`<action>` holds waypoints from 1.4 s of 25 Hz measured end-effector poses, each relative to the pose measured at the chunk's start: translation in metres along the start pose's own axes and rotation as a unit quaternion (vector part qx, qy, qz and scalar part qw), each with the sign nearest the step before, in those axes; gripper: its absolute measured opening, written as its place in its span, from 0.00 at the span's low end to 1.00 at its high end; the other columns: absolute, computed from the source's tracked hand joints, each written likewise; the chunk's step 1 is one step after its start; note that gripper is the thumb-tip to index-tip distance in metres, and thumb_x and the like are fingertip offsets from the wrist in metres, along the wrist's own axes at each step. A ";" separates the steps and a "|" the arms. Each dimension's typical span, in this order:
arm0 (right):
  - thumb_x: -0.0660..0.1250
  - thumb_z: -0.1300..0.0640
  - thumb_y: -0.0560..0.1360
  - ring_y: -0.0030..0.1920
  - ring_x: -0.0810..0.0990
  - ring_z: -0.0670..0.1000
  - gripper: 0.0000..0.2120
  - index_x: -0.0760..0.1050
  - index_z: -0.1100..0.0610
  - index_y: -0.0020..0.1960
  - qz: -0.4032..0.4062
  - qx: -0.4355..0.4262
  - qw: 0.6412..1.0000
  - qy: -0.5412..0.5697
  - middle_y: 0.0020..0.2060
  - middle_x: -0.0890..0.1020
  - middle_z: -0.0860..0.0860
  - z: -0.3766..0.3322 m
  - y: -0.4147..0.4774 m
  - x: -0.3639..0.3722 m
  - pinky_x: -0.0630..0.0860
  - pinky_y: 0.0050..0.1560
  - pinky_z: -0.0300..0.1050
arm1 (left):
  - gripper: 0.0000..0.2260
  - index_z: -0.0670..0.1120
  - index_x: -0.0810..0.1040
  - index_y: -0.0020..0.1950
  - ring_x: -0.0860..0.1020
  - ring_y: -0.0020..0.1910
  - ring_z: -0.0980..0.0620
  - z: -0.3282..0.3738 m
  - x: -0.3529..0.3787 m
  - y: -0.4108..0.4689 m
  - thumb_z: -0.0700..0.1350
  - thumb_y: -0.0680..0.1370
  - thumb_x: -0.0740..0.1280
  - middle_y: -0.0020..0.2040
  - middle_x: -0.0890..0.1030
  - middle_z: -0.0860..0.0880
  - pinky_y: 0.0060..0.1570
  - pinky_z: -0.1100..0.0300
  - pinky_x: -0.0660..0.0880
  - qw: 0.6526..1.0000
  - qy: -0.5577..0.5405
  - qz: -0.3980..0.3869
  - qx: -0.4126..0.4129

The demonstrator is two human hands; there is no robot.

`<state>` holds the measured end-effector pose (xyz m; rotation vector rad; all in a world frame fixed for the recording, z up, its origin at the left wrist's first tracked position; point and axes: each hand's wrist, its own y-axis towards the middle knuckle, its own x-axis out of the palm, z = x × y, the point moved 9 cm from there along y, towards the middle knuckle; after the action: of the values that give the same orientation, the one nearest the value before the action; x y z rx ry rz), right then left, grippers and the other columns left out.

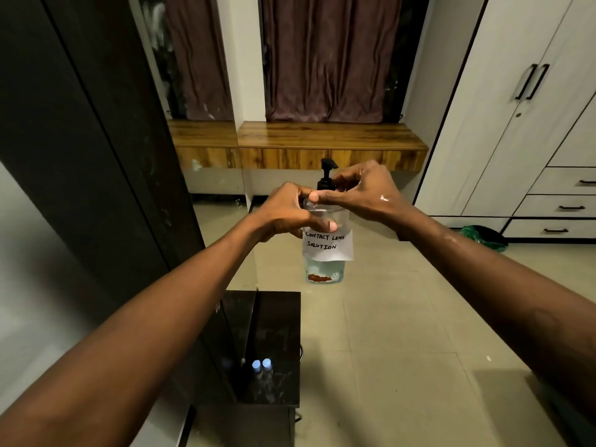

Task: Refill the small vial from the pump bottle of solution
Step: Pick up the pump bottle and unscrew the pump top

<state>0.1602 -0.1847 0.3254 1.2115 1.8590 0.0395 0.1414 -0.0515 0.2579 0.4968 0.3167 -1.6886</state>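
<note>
Head camera, looking forward and down: I record both bare arms stretched out in front, meeting at a clear pump bottle (pixel 325 250) held in the air above the tiled floor (pixel 403 317). My left hand (pixel 290 214) is wrapped around the bottle's upper body, fingers curled shut on it, the thumb pressed flat against the front just above the paper label (pixel 327 245), which reads "CONTACT LENS SOLUTION" in handwriting. My right hand (pixel 361 191) sits at the bottle's shoulder and neck, its fingers closed around the base of the black pump head (pixel 326 175), the thumb lying across the top of the clear wall and touching the left hand's fingers. The pump nozzle stands upright above both hands, pointing right. Clear liquid fills the lower part of the bottle. Two small vials (pixel 262 366) with pale blue caps stand side by side, touching or nearly so, on a dark cabinet top (pixel 277 333) well below and nearer to me than the bottle; neither hand is near them. Beyond are a wooden ledge (pixel 322 140), dark curtains (pixel 329 56) and a white wardrobe (pixel 516 108) to the right.
</note>
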 end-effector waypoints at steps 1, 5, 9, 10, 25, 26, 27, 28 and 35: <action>0.79 0.42 0.69 0.35 0.84 0.49 0.19 0.86 0.58 0.47 0.012 -0.005 1.000 0.004 0.38 0.87 0.51 -0.004 0.000 0.000 0.77 0.32 0.41 | 0.24 0.51 0.83 0.61 0.83 0.56 0.48 0.001 -0.001 -0.001 0.49 0.67 0.81 0.56 0.86 0.50 0.46 0.47 0.85 1.000 -0.003 -0.006 0.002; 0.79 0.45 0.71 0.34 0.81 0.49 0.22 0.85 0.65 0.49 0.031 -0.017 0.999 -0.014 0.39 0.85 0.54 -0.011 -0.001 0.002 0.75 0.31 0.42 | 0.19 0.49 0.83 0.59 0.83 0.55 0.48 0.002 -0.003 -0.004 0.48 0.69 0.80 0.53 0.86 0.50 0.46 0.47 0.85 0.999 0.012 -0.034 0.012; 0.76 0.46 0.74 0.34 0.72 0.41 0.14 0.81 0.56 0.42 -0.034 0.005 0.999 -0.016 0.35 0.75 0.44 0.001 0.003 0.015 0.69 0.34 0.31 | 0.19 0.49 0.83 0.58 0.85 0.53 0.49 0.000 0.002 -0.004 0.48 0.69 0.80 0.52 0.87 0.48 0.45 0.45 0.85 0.999 0.009 -0.049 0.020; 0.75 0.47 0.75 0.35 0.75 0.45 0.14 0.81 0.58 0.41 -0.066 -0.003 0.998 0.001 0.36 0.78 0.49 0.003 0.003 0.016 0.70 0.37 0.34 | 0.19 0.48 0.83 0.58 0.85 0.53 0.49 0.000 0.003 -0.004 0.48 0.68 0.80 0.52 0.87 0.48 0.46 0.45 0.84 0.998 0.007 -0.053 0.021; 0.78 0.70 0.69 0.54 0.86 0.52 0.29 0.73 0.57 0.66 -0.158 0.107 0.972 0.133 0.54 0.84 0.54 0.002 -0.002 0.026 0.85 0.52 0.46 | 0.24 0.48 0.82 0.56 0.84 0.51 0.49 -0.027 0.010 -0.010 0.55 0.63 0.81 0.50 0.87 0.49 0.52 0.43 0.83 0.997 0.066 -0.043 -0.015; 0.75 0.73 0.69 0.57 0.84 0.52 0.32 0.70 0.56 0.69 -0.177 0.109 0.966 0.152 0.59 0.82 0.55 -0.001 -0.003 0.030 0.84 0.53 0.46 | 0.24 0.47 0.82 0.55 0.85 0.50 0.49 -0.030 0.009 -0.012 0.54 0.63 0.81 0.49 0.87 0.48 0.51 0.43 0.83 0.996 0.073 -0.040 -0.021; 0.74 0.71 0.70 0.60 0.82 0.52 0.33 0.68 0.55 0.71 -0.181 0.104 0.968 0.137 0.62 0.80 0.55 -0.001 -0.003 0.033 0.84 0.54 0.45 | 0.24 0.47 0.82 0.55 0.85 0.50 0.49 -0.032 0.008 -0.013 0.53 0.64 0.81 0.49 0.87 0.49 0.50 0.44 0.83 0.996 0.075 -0.037 -0.022; 0.76 0.65 0.71 0.61 0.81 0.51 0.33 0.67 0.55 0.73 -0.176 0.088 0.977 0.083 0.63 0.79 0.54 -0.002 0.000 0.035 0.81 0.53 0.41 | 0.23 0.47 0.82 0.55 0.85 0.49 0.50 -0.033 0.006 -0.014 0.52 0.63 0.82 0.49 0.87 0.49 0.49 0.44 0.84 0.996 0.078 -0.030 -0.023; 0.74 0.69 0.71 0.58 0.83 0.51 0.33 0.67 0.53 0.72 -0.265 0.077 0.961 0.016 0.58 0.82 0.53 -0.002 0.001 0.072 0.82 0.54 0.42 | 0.21 0.48 0.81 0.53 0.84 0.50 0.52 -0.050 0.005 -0.019 0.49 0.64 0.82 0.48 0.86 0.50 0.53 0.47 0.82 0.995 0.094 -0.018 -0.037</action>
<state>0.1502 -0.1298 0.2799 0.7781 2.1905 -0.3877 0.1294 -0.0290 0.2111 0.5995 0.5257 -1.6620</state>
